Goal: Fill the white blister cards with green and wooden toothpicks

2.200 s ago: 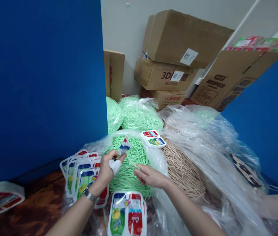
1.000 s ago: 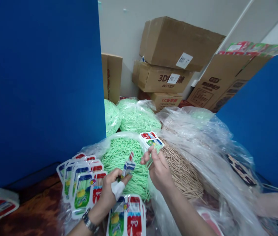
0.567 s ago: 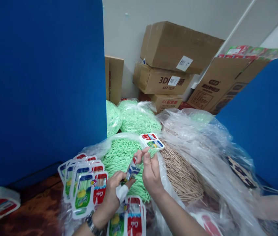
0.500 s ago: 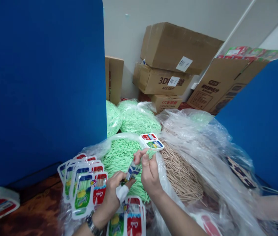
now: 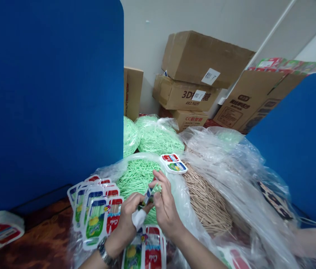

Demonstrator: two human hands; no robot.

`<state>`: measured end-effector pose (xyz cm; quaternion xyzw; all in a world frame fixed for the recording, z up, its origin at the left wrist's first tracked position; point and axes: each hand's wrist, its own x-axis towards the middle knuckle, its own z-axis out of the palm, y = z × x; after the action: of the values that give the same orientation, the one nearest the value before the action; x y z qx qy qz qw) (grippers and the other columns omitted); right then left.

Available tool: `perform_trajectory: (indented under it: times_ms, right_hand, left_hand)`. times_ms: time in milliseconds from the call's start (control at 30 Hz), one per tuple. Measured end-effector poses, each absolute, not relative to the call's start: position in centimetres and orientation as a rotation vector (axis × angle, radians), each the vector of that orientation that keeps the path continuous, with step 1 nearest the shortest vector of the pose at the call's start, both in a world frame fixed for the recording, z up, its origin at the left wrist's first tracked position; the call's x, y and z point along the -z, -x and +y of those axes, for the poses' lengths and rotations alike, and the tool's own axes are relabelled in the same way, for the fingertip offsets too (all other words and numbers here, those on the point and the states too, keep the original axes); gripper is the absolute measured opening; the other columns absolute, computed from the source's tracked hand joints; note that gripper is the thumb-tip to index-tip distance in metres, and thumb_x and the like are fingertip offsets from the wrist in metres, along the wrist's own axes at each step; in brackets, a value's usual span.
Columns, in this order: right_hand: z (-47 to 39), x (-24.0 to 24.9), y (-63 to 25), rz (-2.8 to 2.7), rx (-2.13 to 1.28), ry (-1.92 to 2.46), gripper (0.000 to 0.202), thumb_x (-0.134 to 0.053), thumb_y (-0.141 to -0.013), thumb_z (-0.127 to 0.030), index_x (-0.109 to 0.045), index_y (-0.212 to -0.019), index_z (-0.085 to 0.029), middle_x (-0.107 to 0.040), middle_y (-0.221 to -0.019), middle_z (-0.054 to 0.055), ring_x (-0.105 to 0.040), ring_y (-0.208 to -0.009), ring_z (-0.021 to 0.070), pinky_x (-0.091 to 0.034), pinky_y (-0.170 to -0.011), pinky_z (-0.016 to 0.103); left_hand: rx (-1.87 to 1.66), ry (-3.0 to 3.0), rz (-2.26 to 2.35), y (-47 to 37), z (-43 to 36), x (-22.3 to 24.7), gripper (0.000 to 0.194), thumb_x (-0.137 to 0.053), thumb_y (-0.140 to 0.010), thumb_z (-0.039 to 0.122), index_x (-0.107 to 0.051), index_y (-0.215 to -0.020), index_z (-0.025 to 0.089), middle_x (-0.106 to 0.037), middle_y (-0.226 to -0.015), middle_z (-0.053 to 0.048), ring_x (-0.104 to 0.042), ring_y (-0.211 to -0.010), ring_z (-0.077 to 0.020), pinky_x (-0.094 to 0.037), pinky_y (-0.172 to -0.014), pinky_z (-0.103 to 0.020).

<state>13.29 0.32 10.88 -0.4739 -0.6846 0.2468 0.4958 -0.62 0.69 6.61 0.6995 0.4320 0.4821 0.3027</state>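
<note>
My left hand (image 5: 130, 216), with white tape or paper about its thumb side, grips a small printed packet (image 5: 148, 195) that is seen nearly edge-on. My right hand (image 5: 166, 209) is curled against the packet's upper end, with a small bunch of thin green sticks (image 5: 157, 188) between thumb and fingers. The sticks' ends show at the top of the packet; how deep they sit is hidden. Under both hands lies an open plastic bag of loose green sticks (image 5: 138, 172). Flat Sprite-and-Cola printed packs (image 5: 95, 222) overlap at the left, and more packs (image 5: 152, 249) lie below my hands.
One printed pack (image 5: 174, 163) rests on the bag's far edge. Brown sticks (image 5: 205, 198) fill a bag at the right. Tied bags of green sticks (image 5: 159, 140) and stacked cartons (image 5: 202, 59) stand behind. Blue panels (image 5: 48, 93) flank the space. Another person's forearm (image 5: 314, 241) shows at right.
My right hand has moved down and left, bringing the green sticks to the packet's top end. The left hand keeps its hold on the packet.
</note>
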Motion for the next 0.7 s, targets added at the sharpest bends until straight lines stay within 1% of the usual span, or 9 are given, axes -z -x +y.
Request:
perform_trajectory:
  times_ms: [100, 167, 233, 300, 400, 533, 567, 633, 700]
  right_hand:
    - [1.1, -11.0, -15.3, -1.653, -0.631, 1.148, 0.050, -0.029, -0.094, -0.056, -0.042, -0.131, -0.024, -0.035, -0.146, 0.011, -0.027, -0.137, 0.0270, -0.023, -0.111, 0.051]
    - [2.1, -10.7, -16.5, -1.599, -0.743, 1.174, 0.049, -0.033, -0.095, -0.053, -0.038, -0.135, -0.024, -0.042, -0.141, 0.011, -0.035, -0.133, 0.0244, -0.029, -0.110, 0.047]
    - [2.9, -10.2, -17.4, -1.560, -0.910, 1.181, 0.042, -0.042, -0.094, -0.048, -0.045, -0.128, -0.023, -0.055, -0.125, 0.009, -0.050, -0.119, 0.0225, -0.040, -0.100, 0.041]
    - [3.2, -9.5, -17.6, -1.488, -0.999, 1.168, 0.032, -0.050, -0.091, -0.045, -0.053, -0.113, -0.022, -0.063, -0.099, 0.005, -0.061, -0.092, 0.0193, -0.050, -0.082, 0.034]
    - [2.9, -8.7, -17.4, -1.366, -0.898, 1.183, 0.021, -0.054, -0.090, -0.040, -0.055, -0.097, -0.021, -0.058, -0.076, 0.000, -0.056, -0.068, 0.0144, -0.047, -0.064, 0.027]
    - [2.2, -8.6, -17.0, -1.427, -0.863, 1.190, 0.017, -0.054, -0.090, -0.037, -0.055, -0.092, -0.020, -0.056, -0.073, -0.001, -0.053, -0.065, 0.0133, -0.044, -0.060, 0.025]
    - [2.1, -8.7, -16.9, -1.423, -0.860, 1.197, 0.016, -0.053, -0.090, -0.037, -0.054, -0.092, -0.021, -0.055, -0.072, -0.001, -0.053, -0.065, 0.0132, -0.044, -0.060, 0.025]
    - [2.0, -8.8, -16.8, -1.429, -0.861, 1.204, 0.016, -0.052, -0.091, -0.036, -0.053, -0.093, -0.021, -0.055, -0.071, -0.002, -0.053, -0.064, 0.0129, -0.044, -0.060, 0.024]
    - [1.8, -8.9, -16.7, -1.487, -0.895, 1.195, 0.016, -0.053, -0.090, -0.036, -0.054, -0.092, -0.020, -0.055, -0.072, -0.002, -0.054, -0.065, 0.0127, -0.044, -0.060, 0.024]
  left_hand:
    - [-1.259, -1.844, 1.103, 1.0, 1.0, -6.5, 0.018, -0.063, -0.082, 0.022, -0.054, -0.068, 0.019, -0.055, -0.066, 0.001, -0.052, -0.062, -0.0156, -0.039, -0.059, -0.025]
    - [-1.229, -1.816, 1.082, 1.0, 1.1, -6.6, 0.018, -0.065, -0.081, 0.026, -0.056, -0.068, 0.019, -0.056, -0.066, 0.000, -0.052, -0.061, -0.0156, -0.040, -0.059, -0.025]
    - [-1.202, -1.774, 1.075, 1.0, 1.2, -6.9, 0.018, -0.065, -0.080, 0.029, -0.058, -0.067, 0.018, -0.055, -0.064, 0.000, -0.051, -0.060, -0.0156, -0.040, -0.057, -0.025]
    - [-1.173, -1.734, 1.070, 0.9, 1.2, -7.2, 0.018, -0.062, -0.081, 0.030, -0.059, -0.068, 0.018, -0.055, -0.064, 0.000, -0.050, -0.060, -0.0157, -0.039, -0.056, -0.025]
    - [-1.144, -1.674, 1.070, 0.9, 1.3, -7.2, 0.028, -0.051, -0.088, 0.034, -0.059, -0.067, 0.018, -0.056, -0.067, -0.002, -0.052, -0.064, -0.0170, -0.040, -0.058, -0.026]
    - [-1.179, -1.473, 1.139, 1.3, 1.6, -6.4, 0.046, -0.046, -0.090, 0.048, -0.057, -0.058, 0.017, -0.055, -0.060, -0.002, -0.051, -0.057, -0.0165, -0.041, -0.054, -0.027]
    - [-1.180, -1.400, 1.112, 1.3, 1.6, -6.2, 0.043, -0.050, -0.087, 0.051, -0.060, -0.063, 0.017, -0.059, -0.062, -0.003, -0.054, -0.059, -0.0174, -0.043, -0.057, -0.028]
    - [-1.175, -1.273, 1.017, 1.3, 1.6, -6.1, 0.035, -0.064, -0.077, 0.050, -0.067, -0.089, 0.016, -0.068, -0.080, -0.006, -0.062, -0.073, -0.0212, -0.049, -0.068, -0.030]
    - [-1.152, -1.214, 0.955, 1.3, 1.5, -6.2, 0.049, -0.075, -0.069, 0.042, -0.063, -0.109, 0.017, -0.071, -0.097, -0.009, -0.065, -0.086, -0.0239, -0.051, -0.077, -0.032]
